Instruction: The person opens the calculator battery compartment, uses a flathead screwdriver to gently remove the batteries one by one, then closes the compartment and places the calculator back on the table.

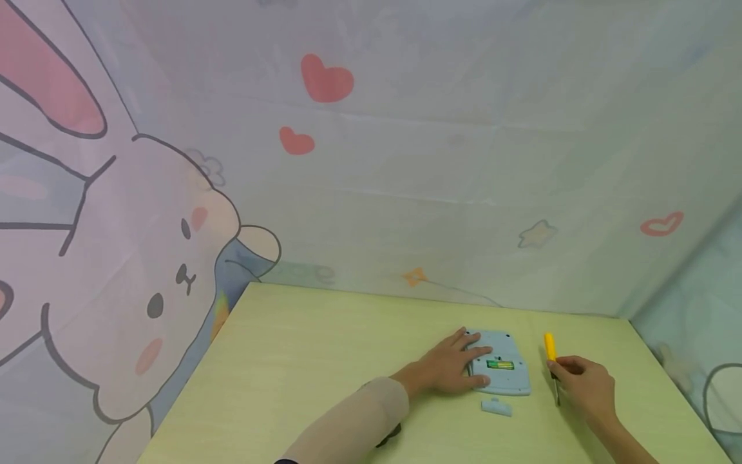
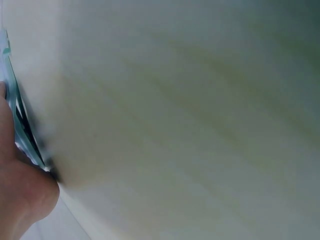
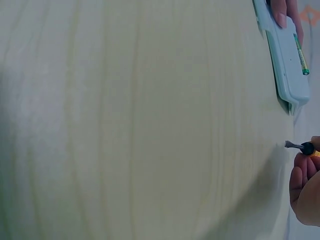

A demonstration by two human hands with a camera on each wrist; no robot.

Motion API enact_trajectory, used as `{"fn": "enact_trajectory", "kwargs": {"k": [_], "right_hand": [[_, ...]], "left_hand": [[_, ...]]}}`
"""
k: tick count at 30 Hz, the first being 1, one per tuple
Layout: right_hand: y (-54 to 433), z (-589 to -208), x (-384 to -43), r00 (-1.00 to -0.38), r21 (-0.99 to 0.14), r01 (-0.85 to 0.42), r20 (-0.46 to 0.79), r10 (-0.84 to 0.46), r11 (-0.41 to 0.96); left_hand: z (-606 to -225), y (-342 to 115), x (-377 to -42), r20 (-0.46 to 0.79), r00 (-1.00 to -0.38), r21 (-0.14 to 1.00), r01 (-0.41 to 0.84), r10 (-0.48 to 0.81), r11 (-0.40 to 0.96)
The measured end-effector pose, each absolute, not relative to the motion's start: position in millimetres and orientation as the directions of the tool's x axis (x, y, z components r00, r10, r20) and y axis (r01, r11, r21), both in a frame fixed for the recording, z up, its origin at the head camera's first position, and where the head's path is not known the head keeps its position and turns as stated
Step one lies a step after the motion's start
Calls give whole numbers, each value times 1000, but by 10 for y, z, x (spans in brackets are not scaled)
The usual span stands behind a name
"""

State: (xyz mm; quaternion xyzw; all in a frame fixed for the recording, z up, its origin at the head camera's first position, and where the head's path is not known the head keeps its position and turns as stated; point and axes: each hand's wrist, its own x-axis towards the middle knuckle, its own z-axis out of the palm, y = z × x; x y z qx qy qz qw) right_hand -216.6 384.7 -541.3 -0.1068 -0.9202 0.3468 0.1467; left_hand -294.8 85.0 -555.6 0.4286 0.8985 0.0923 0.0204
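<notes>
A light blue calculator [image 1: 516,385] lies on the table with its back up and its battery bay uncovered. One green battery [image 1: 500,365] shows in the bay. My left hand [image 1: 451,366] rests on the calculator's left side, fingers spread; in the left wrist view only part of this hand [image 2: 27,192] appears at the edge. To the right, my right hand [image 1: 587,385] pinches a screwdriver [image 1: 550,346] by its yellow handle, its metal shaft pointing down. The flat tip shows in the right wrist view, apart from the calculator [image 3: 287,65]. The small blue battery cover [image 1: 496,407] lies in front of the calculator.
The pale yellow-green table [image 1: 324,348] extends widely to the left of the calculator. Behind it hangs a printed cloth backdrop [image 1: 406,212] with a rabbit and hearts. A dark object [image 1: 390,435] shows at the left forearm.
</notes>
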Motion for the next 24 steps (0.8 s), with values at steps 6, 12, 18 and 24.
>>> {"fn": "enact_trajectory", "kwargs": {"k": [6, 12, 18, 24], "right_hand": [[3875, -5461, -2190, -937, -655, 122, 172, 304, 746], [3879, -5513, -2206, -946, -643, 129, 149, 288, 755], [3836, -5542, -2216, -945, -623, 123, 164, 283, 773], [3818, -5513, -2220, -953, -595, 122, 154, 262, 795]], "left_hand": [[-5545, 842, -2940, 44, -634, 188, 764, 772, 617], [-5534, 832, -2928, 44, -628, 202, 767, 777, 609], [-5548, 840, -2944, 46, -626, 181, 772, 778, 610], [-5569, 849, -2954, 45, -628, 184, 770, 777, 611]]}}
